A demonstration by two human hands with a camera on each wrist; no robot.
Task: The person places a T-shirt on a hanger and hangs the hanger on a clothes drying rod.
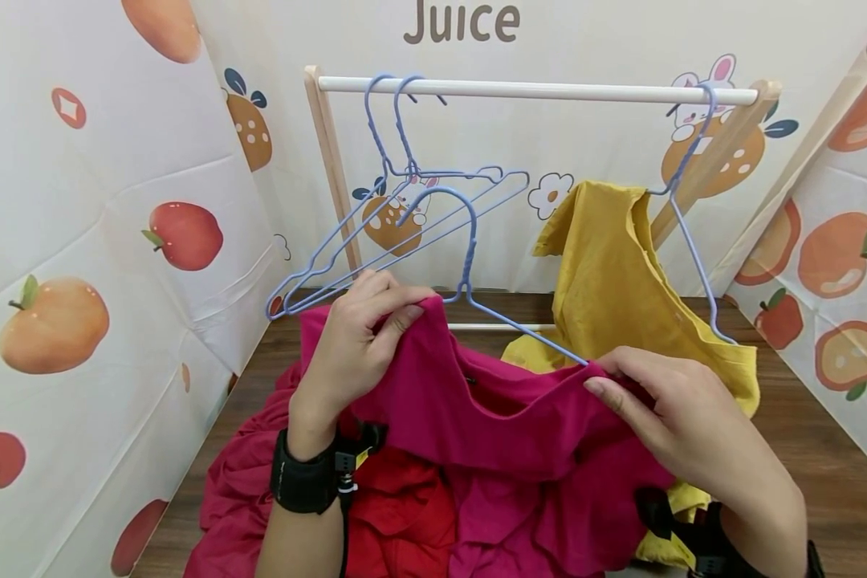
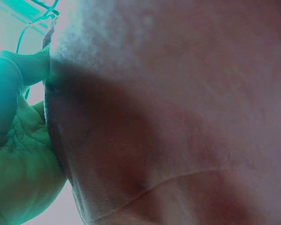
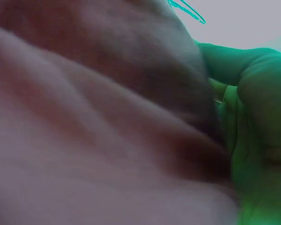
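Note:
A magenta garment (image 1: 491, 433) with a wide neckline hangs between my two hands, filling most of both wrist views. My left hand (image 1: 361, 337) pinches its left shoulder edge between thumb and fingers. At the other shoulder, my right hand (image 1: 675, 401) pinches the cloth, thumb in front. A blue wire hanger (image 1: 470, 249) rises behind the neckline with its hook up and turned left. Its right arm slopes down to the shoulder cloth at my right fingertips; its left arm is mostly hidden behind the garment and my left hand.
A rack with a white bar (image 1: 535, 90) stands behind. Two bare blue hangers (image 1: 397, 172) hang at its left; a yellow garment (image 1: 614, 273) hangs from another hanger (image 1: 694, 233) at its right. Dark red cloth (image 1: 249, 482) and bright red cloth (image 1: 400, 506) lie on the wooden table (image 1: 816, 433).

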